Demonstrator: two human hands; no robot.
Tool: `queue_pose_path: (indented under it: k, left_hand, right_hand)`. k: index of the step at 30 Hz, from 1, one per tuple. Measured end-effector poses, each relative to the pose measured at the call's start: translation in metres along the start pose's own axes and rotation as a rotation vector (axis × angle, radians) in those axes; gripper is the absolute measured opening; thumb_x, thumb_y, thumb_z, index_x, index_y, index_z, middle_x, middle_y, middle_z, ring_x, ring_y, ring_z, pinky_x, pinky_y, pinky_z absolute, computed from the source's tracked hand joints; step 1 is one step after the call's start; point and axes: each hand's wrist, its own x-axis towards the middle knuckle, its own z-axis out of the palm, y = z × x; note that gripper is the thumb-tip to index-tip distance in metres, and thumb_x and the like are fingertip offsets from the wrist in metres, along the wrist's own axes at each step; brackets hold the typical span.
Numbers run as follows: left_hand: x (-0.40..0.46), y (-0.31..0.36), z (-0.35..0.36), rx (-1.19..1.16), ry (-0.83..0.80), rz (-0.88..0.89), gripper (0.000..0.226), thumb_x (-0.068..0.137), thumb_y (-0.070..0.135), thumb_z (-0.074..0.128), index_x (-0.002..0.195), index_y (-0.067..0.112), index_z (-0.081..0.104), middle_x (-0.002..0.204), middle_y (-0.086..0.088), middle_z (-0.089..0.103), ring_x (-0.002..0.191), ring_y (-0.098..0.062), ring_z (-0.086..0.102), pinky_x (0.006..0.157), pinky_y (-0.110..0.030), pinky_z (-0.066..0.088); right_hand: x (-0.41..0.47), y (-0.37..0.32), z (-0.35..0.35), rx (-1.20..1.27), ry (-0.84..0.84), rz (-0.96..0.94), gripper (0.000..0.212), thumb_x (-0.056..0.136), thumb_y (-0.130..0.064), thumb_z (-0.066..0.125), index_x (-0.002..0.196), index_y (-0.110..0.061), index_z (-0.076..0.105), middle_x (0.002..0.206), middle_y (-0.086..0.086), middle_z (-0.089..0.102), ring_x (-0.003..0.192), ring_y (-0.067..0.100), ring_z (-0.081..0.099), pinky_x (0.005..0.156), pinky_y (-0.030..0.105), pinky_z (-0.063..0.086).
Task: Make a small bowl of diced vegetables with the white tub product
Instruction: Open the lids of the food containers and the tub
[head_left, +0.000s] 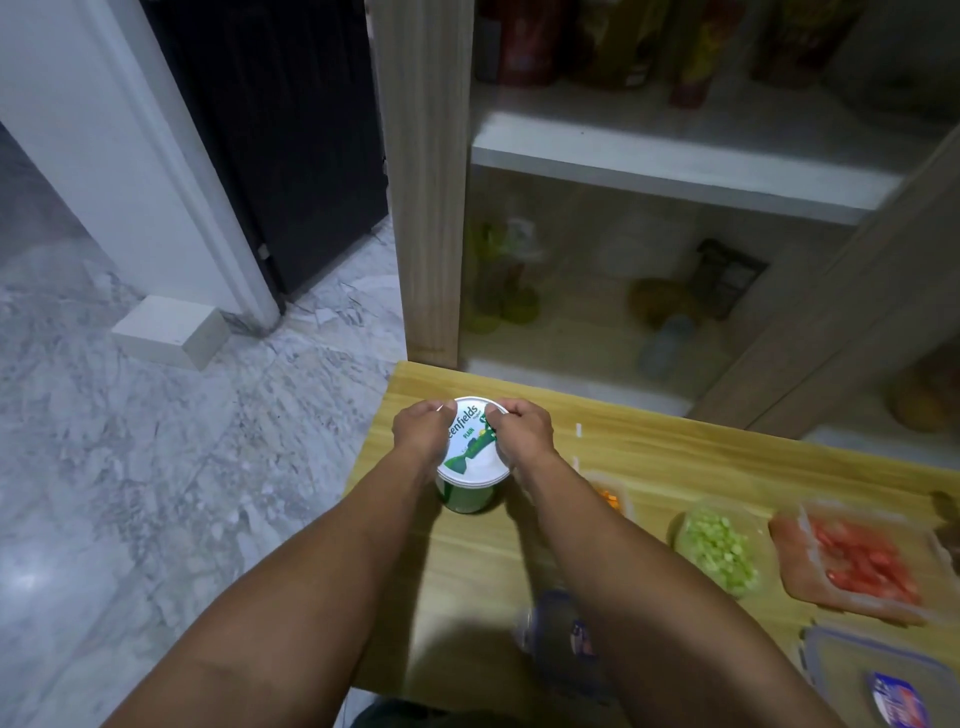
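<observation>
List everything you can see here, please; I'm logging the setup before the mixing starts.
White round plastic tub with green print: one, lid on, left end of table.
Light wooden table: one, yellowish, centre-right.
Clear container of diced orange vegetable: one, right of tub, mostly hidden by forearm.
Clear round container of diced green vegetable: one, further right.
Clear rectangular tray of diced red vegetable: one, right edge.
Clear lidded box with blue rim: one, bottom right.
Wooden shelf unit: one, behind table, contents blurred.
White box: one, on marble floor, left.
Left hand: on tub's lid rim.
Right hand: on tub's lid rim.
</observation>
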Motion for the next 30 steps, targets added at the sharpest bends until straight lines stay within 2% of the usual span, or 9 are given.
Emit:
queue_pose_path:
  k: [3, 6, 11, 13, 15, 18, 21, 26, 30]
  left_hand:
    - [0.000, -0.002, 0.001, -0.067, 0.012, -0.013, 0.003, 0.088, 0.012, 0.068, 0.091, 0.012, 0.070, 0.088, -0.013, 0.070, 0.074, -0.028, 0.066, 0.068, -0.032, 0.057]
    - [0.000, -0.003, 0.003, -0.145, 0.016, -0.031, 0.011, 0.087, 0.009, 0.069, 0.078, 0.016, 0.068, 0.083, -0.013, 0.070, 0.068, -0.027, 0.067, 0.072, -0.037, 0.059]
    - [-0.003, -0.002, 0.002, -0.165, 0.047, -0.008, 0.008, 0.087, 0.013, 0.070, 0.082, 0.018, 0.069, 0.074, -0.005, 0.069, 0.065, -0.020, 0.067, 0.060, -0.028, 0.056]
    - [-0.004, -0.001, 0.003, -0.137, 0.062, 0.027, 0.010, 0.088, 0.015, 0.070, 0.079, 0.019, 0.068, 0.078, -0.006, 0.069, 0.066, -0.019, 0.067, 0.063, -0.029, 0.055]
    - [-0.006, 0.000, 0.004, -0.088, 0.077, 0.066, 0.008, 0.088, 0.016, 0.068, 0.081, 0.019, 0.068, 0.084, -0.007, 0.070, 0.070, -0.020, 0.067, 0.065, -0.028, 0.054]
    - [-0.014, 0.005, 0.005, -0.042, 0.109, 0.118, 0.006, 0.089, 0.019, 0.066, 0.089, 0.017, 0.072, 0.091, -0.008, 0.071, 0.077, -0.022, 0.067, 0.067, -0.027, 0.052]
    - [-0.022, 0.010, 0.004, -0.011, 0.168, 0.172, 0.012, 0.087, 0.020, 0.067, 0.095, 0.011, 0.072, 0.088, -0.003, 0.069, 0.077, -0.019, 0.064, 0.062, -0.023, 0.047]
    - [-0.041, 0.006, -0.002, -0.059, 0.265, 0.186, 0.011, 0.077, 0.023, 0.076, 0.078, 0.016, 0.068, 0.088, -0.005, 0.074, 0.084, -0.024, 0.071, 0.080, -0.035, 0.059]
    - [-0.063, -0.008, -0.013, -0.105, 0.327, 0.163, 0.014, 0.069, 0.027, 0.081, 0.073, 0.017, 0.072, 0.081, -0.003, 0.075, 0.077, -0.023, 0.072, 0.078, -0.040, 0.061]
  right_hand:
    - [-0.001, 0.002, 0.003, 0.070, 0.010, 0.034, 0.004, 0.089, -0.014, 0.064, 0.090, -0.017, 0.065, 0.092, 0.008, 0.070, 0.077, 0.023, 0.065, 0.069, 0.031, 0.054]
    - [-0.003, 0.004, 0.006, 0.097, 0.039, 0.004, 0.009, 0.089, -0.013, 0.064, 0.084, -0.020, 0.063, 0.094, 0.009, 0.070, 0.075, 0.022, 0.065, 0.070, 0.032, 0.055]
    - [-0.006, 0.004, 0.009, 0.074, 0.107, -0.058, 0.008, 0.087, -0.014, 0.067, 0.083, -0.021, 0.067, 0.091, 0.006, 0.071, 0.079, 0.024, 0.069, 0.071, 0.032, 0.058]
    - [-0.009, 0.004, 0.009, 0.051, 0.126, -0.092, 0.005, 0.088, -0.014, 0.068, 0.091, -0.016, 0.071, 0.093, 0.005, 0.071, 0.082, 0.023, 0.068, 0.068, 0.027, 0.055]
    - [-0.012, 0.002, 0.008, 0.010, 0.139, -0.127, 0.013, 0.089, -0.016, 0.066, 0.100, -0.014, 0.073, 0.097, 0.005, 0.071, 0.083, 0.020, 0.066, 0.068, 0.023, 0.052]
    - [-0.018, 0.000, 0.009, -0.041, 0.163, -0.164, 0.018, 0.090, -0.020, 0.065, 0.105, -0.017, 0.074, 0.106, 0.005, 0.073, 0.094, 0.023, 0.067, 0.085, 0.034, 0.057]
    - [-0.027, -0.006, 0.010, -0.088, 0.173, -0.196, 0.021, 0.092, -0.022, 0.060, 0.108, -0.018, 0.074, 0.113, 0.007, 0.071, 0.104, 0.027, 0.065, 0.094, 0.042, 0.054]
    - [-0.045, -0.011, 0.000, -0.208, 0.196, -0.257, 0.024, 0.095, -0.027, 0.056, 0.111, -0.024, 0.074, 0.122, 0.004, 0.061, 0.120, 0.026, 0.051, 0.107, 0.043, 0.038]
    - [-0.064, -0.001, -0.013, -0.219, 0.127, -0.299, 0.022, 0.090, -0.027, 0.061, 0.105, -0.023, 0.077, 0.115, 0.001, 0.071, 0.111, 0.024, 0.062, 0.100, 0.034, 0.046]
